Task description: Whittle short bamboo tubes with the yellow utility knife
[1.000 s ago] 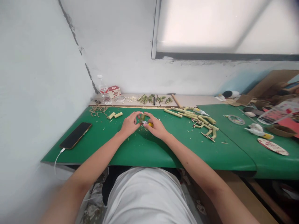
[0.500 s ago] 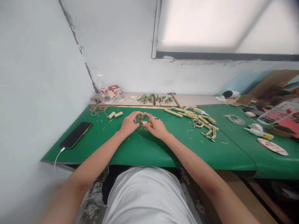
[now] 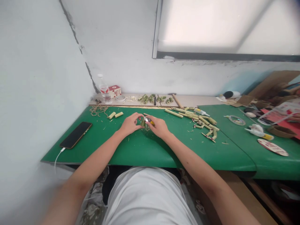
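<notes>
Both my hands meet over the middle of the green table (image 3: 140, 150). My left hand (image 3: 129, 124) has its fingers curled round a short green bamboo piece (image 3: 142, 122), holding it low over the table. My right hand (image 3: 158, 126) is closed on a small tool with a yellow handle (image 3: 150, 121), its tip against the bamboo piece. Shavings lie on the green surface under my hands.
A black phone (image 3: 76, 135) on a white cable lies at the left. Two short bamboo pieces (image 3: 115, 115) and twine (image 3: 97, 110) lie behind my left hand. Several cut bamboo sticks (image 3: 199, 120) lie at the right. A water bottle (image 3: 104, 90), a small box and bamboo rings line the back ledge.
Both hands have dropped slightly toward the table and closed in together. The bamboo piece, held upright before, now sits lower between my fingers.
</notes>
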